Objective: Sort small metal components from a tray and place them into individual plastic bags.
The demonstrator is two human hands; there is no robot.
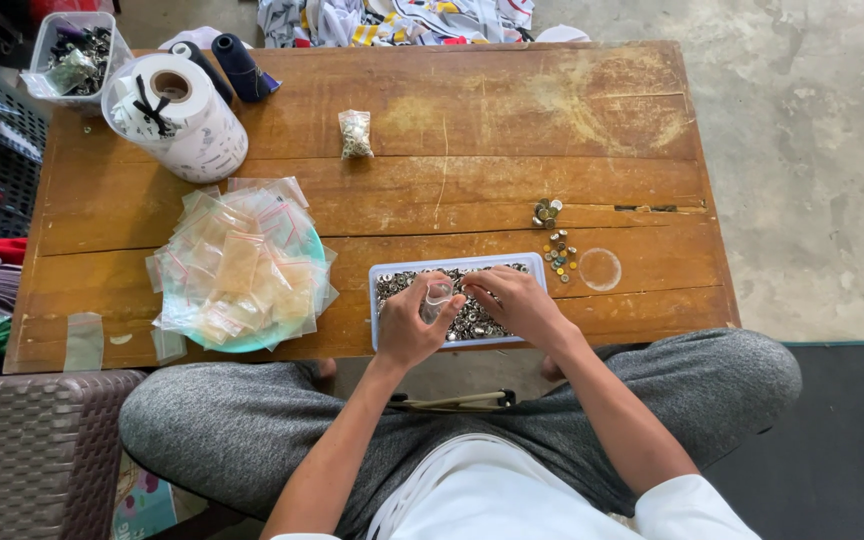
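A shallow pale-blue tray full of small metal buttons sits at the near edge of a low wooden table. My left hand holds a small clear plastic bag open over the tray. My right hand rests on the buttons beside the bag, fingers pinched at its mouth. A heap of empty small clear bags lies on a teal plate to the left of the tray.
One filled little bag lies mid-table. Loose buttons and a clear round lid sit right of the tray. A big white tape roll, dark thread spools and a clear tub stand back left. Wicker seat at lower left.
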